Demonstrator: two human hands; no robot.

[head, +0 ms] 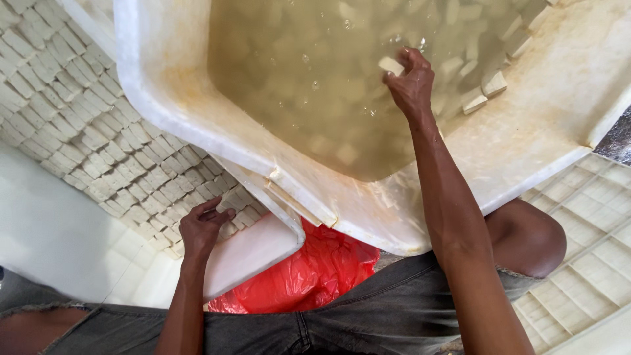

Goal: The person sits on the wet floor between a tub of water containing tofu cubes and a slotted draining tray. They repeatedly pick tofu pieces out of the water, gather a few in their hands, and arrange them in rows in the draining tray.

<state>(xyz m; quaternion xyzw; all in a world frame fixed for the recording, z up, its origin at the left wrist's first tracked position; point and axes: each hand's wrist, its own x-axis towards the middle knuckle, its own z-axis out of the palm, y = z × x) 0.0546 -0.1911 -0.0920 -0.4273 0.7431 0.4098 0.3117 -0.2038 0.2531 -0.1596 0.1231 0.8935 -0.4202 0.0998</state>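
- Right hand [411,82] in the upper middle of the frame, reaching into a big white tub [164,85]; fingertips pinched together on one pale cube [391,64], held just at the water's surface.
- Tub filled with cloudy yellowish water [296,72]; many more pale cubes sunk beneath it; a few loose cubes [483,92] breaking the surface at upper right, near the held one but apart from it.
- Left hand [202,227] at lower left of centre, fingers spread and lying on top of the stacked cubes [98,144]; grip apart, closed on nothing.
- Stacked cubes packed in tight rows across the left of the frame, inside a white tray [256,253]; hand resting at the near edge of the rows, just beside the tray's rim.
- Red plastic bag [309,273] at lower centre, under the tub's corner and beside the tray.
- Grey torn shorts [368,309] and a bare knee [532,236] along the bottom and right.
- White ribbed crate [591,263] at lower right, beside the knee.
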